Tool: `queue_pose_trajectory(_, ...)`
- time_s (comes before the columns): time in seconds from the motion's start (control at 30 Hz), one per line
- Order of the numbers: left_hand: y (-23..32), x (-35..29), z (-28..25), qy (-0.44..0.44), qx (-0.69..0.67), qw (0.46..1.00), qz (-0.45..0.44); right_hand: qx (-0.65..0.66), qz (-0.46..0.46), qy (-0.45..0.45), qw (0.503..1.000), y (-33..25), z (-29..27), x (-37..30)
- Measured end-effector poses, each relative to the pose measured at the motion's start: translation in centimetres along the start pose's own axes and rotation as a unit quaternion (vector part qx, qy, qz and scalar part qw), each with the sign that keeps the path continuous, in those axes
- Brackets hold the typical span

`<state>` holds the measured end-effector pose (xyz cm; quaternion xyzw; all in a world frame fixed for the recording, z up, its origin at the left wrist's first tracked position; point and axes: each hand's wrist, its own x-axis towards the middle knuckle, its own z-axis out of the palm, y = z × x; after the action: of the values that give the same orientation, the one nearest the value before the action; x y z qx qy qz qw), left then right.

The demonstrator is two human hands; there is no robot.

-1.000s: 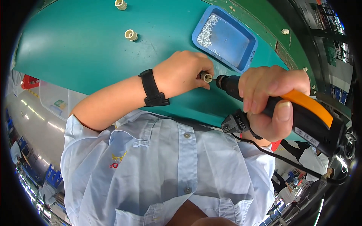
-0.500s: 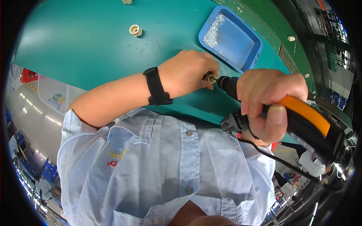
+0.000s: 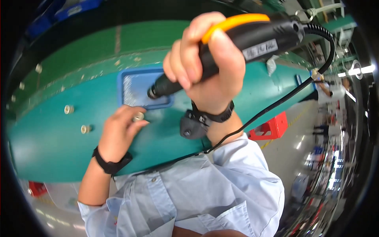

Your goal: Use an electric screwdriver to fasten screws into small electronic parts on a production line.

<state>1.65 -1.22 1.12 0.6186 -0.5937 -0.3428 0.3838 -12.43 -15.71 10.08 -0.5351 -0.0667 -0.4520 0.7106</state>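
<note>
My right hand [image 3: 207, 65] grips a black and orange electric screwdriver [image 3: 237, 43], raised above the teal table [image 3: 51, 146] with its tip pointing down-left over a blue tray [image 3: 136, 89]. My left hand [image 3: 118, 132] rests on the table and pinches a small brass ring-shaped part [image 3: 138, 116] between fingertips, just below the tray's near edge. The screwdriver's tip is apart from the part. A black band sits on each wrist.
Two more brass parts [image 3: 69, 109] [image 3: 85, 128] lie on the table to the left. The tool's black cable [image 3: 284, 98] loops to the right. A red stool [image 3: 272, 126] stands on the floor beyond the table edge. Green floor lies behind the table.
The right hand lifted the screwdriver up and away from the brass part. The left hand keeps the part on the table. The head view swung, so the table appears shifted.
</note>
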Motion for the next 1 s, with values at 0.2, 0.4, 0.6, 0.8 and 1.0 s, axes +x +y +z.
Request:
queue_pose_trajectory(0.2,-2.1,8.7,-3.3,0.185,0.235,0.952,0.06,-0.178,-0.072,0.131,0.972,-1.1,-2.6,0.5)
queue_pose_trajectory(0.4,-8.3,17.5,-5.6,0.068,0.325,0.931,-0.152,-0.1,-0.124,0.042,0.986,-4.4,-3.2,-0.4)
queue_pose_trajectory(0.6,-4.9,13.5,-6.1,0.208,0.306,0.918,-0.145,-0.064,-0.096,0.017,0.993,-3.1,-2.7,0.2)
queue_pose_trajectory(0.8,1.3,1.3,-4.3,0.296,0.251,0.919,0.073,-0.061,-0.077,0.015,0.995,-3.5,-3.0,0.1)
queue_pose_trajectory(1.0,-1.7,-7.7,-7.3,0.409,0.205,0.889,-0.025,-0.071,-0.048,0.002,0.996,-2.8,-3.4,0.1)
